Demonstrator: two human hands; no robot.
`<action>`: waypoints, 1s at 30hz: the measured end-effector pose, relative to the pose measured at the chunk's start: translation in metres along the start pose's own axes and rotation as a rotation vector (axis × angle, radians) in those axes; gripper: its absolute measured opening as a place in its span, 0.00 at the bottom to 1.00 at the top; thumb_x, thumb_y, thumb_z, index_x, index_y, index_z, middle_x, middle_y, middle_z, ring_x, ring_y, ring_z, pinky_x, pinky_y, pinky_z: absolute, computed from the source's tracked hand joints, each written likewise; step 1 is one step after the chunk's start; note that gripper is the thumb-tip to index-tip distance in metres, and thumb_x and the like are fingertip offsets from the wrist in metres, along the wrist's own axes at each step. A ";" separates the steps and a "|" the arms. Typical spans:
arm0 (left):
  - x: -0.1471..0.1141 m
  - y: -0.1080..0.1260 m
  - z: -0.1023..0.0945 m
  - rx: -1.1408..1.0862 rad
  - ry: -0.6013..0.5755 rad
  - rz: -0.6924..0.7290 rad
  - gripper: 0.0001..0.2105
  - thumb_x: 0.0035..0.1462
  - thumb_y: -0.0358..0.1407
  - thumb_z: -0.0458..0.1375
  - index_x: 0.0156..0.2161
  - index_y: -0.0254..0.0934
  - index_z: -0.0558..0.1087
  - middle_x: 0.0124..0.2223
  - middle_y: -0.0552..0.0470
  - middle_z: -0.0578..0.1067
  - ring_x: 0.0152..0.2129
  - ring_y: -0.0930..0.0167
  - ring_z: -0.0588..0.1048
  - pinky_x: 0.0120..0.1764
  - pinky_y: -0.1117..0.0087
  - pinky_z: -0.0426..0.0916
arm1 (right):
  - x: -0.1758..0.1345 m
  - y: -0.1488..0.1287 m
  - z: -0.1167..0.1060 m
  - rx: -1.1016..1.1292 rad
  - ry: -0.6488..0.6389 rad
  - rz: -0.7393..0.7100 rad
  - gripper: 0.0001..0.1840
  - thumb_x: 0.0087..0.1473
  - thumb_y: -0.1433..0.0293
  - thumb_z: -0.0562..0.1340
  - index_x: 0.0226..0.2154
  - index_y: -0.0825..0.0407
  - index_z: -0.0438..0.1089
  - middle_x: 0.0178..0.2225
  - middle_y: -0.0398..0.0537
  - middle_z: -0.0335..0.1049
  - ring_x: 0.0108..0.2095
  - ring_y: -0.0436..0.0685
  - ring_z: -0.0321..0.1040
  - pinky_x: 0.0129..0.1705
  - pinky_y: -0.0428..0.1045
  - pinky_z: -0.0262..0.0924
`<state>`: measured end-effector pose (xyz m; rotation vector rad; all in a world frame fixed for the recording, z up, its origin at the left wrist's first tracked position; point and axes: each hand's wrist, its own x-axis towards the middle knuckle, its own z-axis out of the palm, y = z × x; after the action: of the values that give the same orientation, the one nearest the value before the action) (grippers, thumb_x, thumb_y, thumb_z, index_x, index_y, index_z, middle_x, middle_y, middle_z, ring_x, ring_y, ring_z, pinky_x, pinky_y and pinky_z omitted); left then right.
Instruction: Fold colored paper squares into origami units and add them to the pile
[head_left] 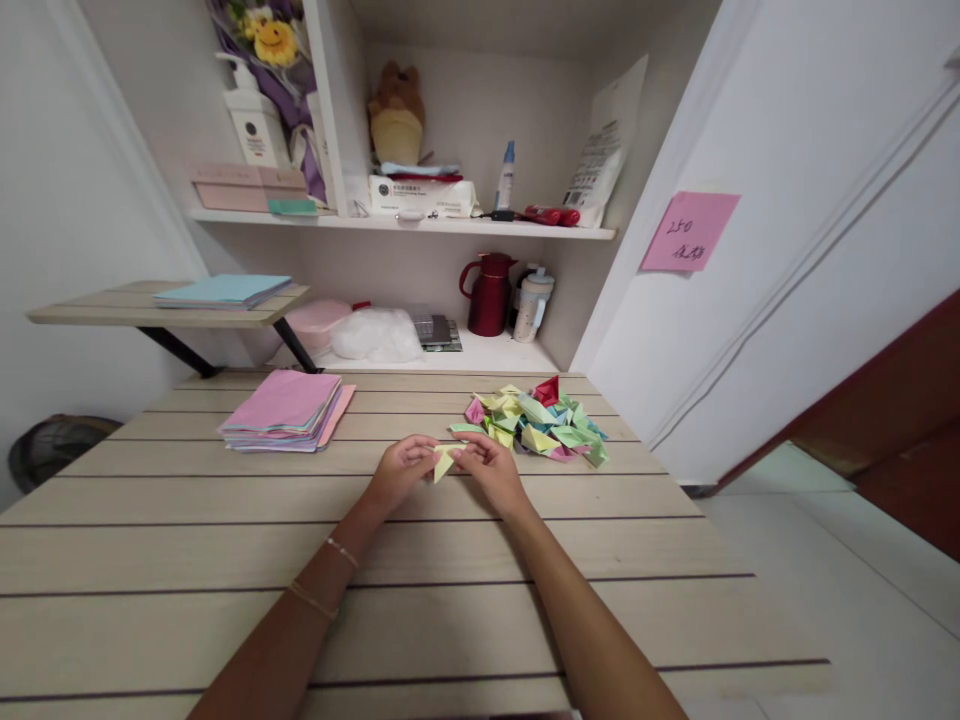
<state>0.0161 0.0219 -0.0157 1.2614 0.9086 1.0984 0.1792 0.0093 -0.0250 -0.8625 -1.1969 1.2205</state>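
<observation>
Between my two hands is a small piece of folded pale yellow paper [444, 463], with a pointed corner hanging down. My left hand [405, 470] pinches its left side between thumb and fingers. On the other side, my right hand [491, 470] grips it the same way, fingers curled over the top edge. Just beyond my right hand lies a heap of folded paper boats [536, 415] in yellow, green, pink, blue and red. A stack of square coloured paper [285, 410], pink on top, sits farther left on the slatted table [420, 600].
A raised wooden shelf [75, 308] at the left bears a stack of blue paper [225, 290]. Behind the table, a cabinet holds a dark red jug [490, 295], a pale tumbler [533, 305] and a plastic bag [377, 335]. A pink note [690, 232] is stuck on the right wall.
</observation>
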 end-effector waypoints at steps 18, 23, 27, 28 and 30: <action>-0.004 0.002 0.006 -0.215 0.004 -0.169 0.17 0.43 0.38 0.63 0.36 0.36 0.62 0.26 0.52 0.75 0.22 0.74 0.75 0.28 0.73 0.69 | -0.003 -0.003 0.006 0.087 -0.038 0.020 0.24 0.40 0.60 0.66 0.42 0.50 0.70 0.37 0.49 0.73 0.34 0.57 0.70 0.38 0.54 0.66; -0.004 0.001 0.006 -0.171 -0.017 -0.138 0.18 0.42 0.39 0.63 0.36 0.36 0.62 0.26 0.52 0.75 0.22 0.73 0.75 0.29 0.72 0.69 | -0.002 -0.001 0.006 0.090 -0.052 0.008 0.23 0.41 0.61 0.65 0.42 0.50 0.70 0.35 0.48 0.73 0.29 0.53 0.70 0.36 0.52 0.66; -0.004 -0.002 0.009 -0.087 -0.025 -0.084 0.17 0.41 0.39 0.63 0.34 0.35 0.63 0.26 0.53 0.74 0.23 0.73 0.74 0.31 0.70 0.69 | -0.003 0.001 0.005 -0.039 -0.001 -0.024 0.20 0.43 0.62 0.63 0.42 0.50 0.70 0.32 0.47 0.72 0.26 0.51 0.68 0.30 0.48 0.64; -0.005 -0.003 0.010 -0.069 -0.036 -0.068 0.17 0.40 0.38 0.64 0.34 0.35 0.63 0.27 0.53 0.74 0.24 0.74 0.74 0.32 0.71 0.69 | -0.003 0.001 0.004 -0.089 0.017 -0.035 0.19 0.44 0.63 0.63 0.41 0.50 0.70 0.31 0.47 0.72 0.25 0.50 0.67 0.29 0.47 0.64; -0.006 -0.004 0.011 -0.034 -0.046 -0.041 0.19 0.37 0.35 0.66 0.34 0.35 0.63 0.29 0.53 0.74 0.24 0.75 0.74 0.31 0.73 0.68 | -0.004 0.000 0.004 -0.182 0.044 -0.060 0.17 0.44 0.65 0.62 0.40 0.50 0.71 0.30 0.46 0.71 0.24 0.50 0.66 0.27 0.46 0.63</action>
<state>0.0258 0.0134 -0.0189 1.2307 0.8742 1.0445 0.1757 0.0053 -0.0253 -0.9758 -1.3031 1.0506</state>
